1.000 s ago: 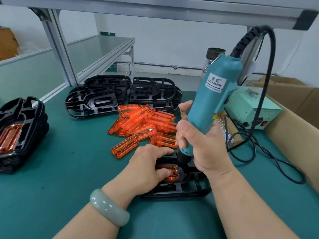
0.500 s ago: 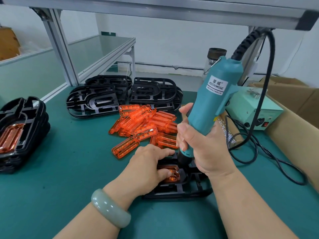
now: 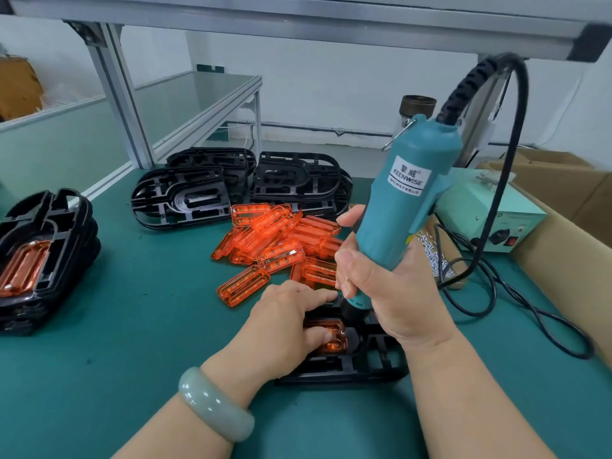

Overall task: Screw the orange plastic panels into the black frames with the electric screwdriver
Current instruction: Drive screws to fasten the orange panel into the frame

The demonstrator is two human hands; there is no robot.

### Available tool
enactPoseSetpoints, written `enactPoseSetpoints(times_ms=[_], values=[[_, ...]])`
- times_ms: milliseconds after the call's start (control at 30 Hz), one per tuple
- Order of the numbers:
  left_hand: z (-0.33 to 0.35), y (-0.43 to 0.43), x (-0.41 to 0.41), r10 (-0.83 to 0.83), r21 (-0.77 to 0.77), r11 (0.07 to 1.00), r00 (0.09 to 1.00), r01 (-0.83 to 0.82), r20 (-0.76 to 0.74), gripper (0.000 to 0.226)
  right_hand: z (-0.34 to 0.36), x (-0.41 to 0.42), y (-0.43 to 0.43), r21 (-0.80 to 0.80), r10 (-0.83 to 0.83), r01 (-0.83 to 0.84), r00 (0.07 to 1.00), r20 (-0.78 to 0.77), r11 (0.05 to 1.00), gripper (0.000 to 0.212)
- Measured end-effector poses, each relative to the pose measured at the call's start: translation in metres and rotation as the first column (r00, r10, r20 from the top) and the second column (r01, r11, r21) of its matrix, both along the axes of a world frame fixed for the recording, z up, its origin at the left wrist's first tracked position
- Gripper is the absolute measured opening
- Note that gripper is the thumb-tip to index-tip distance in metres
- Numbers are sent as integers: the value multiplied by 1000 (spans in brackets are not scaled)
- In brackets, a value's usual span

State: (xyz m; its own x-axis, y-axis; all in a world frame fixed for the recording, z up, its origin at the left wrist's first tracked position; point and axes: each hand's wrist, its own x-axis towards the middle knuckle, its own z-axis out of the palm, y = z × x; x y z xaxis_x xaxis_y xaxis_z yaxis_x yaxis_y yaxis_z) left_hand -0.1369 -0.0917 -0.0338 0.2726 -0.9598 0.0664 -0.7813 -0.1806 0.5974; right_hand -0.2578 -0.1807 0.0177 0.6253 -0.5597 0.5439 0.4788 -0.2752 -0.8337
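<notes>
A black frame (image 3: 351,366) lies on the green mat in front of me with an orange panel (image 3: 334,332) seated in it. My left hand (image 3: 284,329) rests on the frame, its fingers pressing the panel down. My right hand (image 3: 390,293) grips the teal electric screwdriver (image 3: 407,207), held nearly upright and tilted right at the top. Its black tip sits at the panel's far right corner, where the bit itself is hidden.
A pile of loose orange panels (image 3: 281,240) lies behind the frame, with stacks of empty black frames (image 3: 238,187) beyond. Assembled frames (image 3: 39,256) are stacked at the left. A pile of screws (image 3: 433,256), the power supply box (image 3: 490,213), its black cable (image 3: 496,299) and cardboard boxes (image 3: 569,246) are at the right.
The screwdriver has tipped slightly more upright over the same corner of the panel. My left hand stays on the panel and frame.
</notes>
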Motion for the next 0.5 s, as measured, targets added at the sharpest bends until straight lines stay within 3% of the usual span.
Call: enactPoseSetpoints(times_ms=[500], values=[[-2,0,0,3,-6,1000,1000,-3,-4,56,-17,-18,-3,121,-114,92,975,190,988,29]])
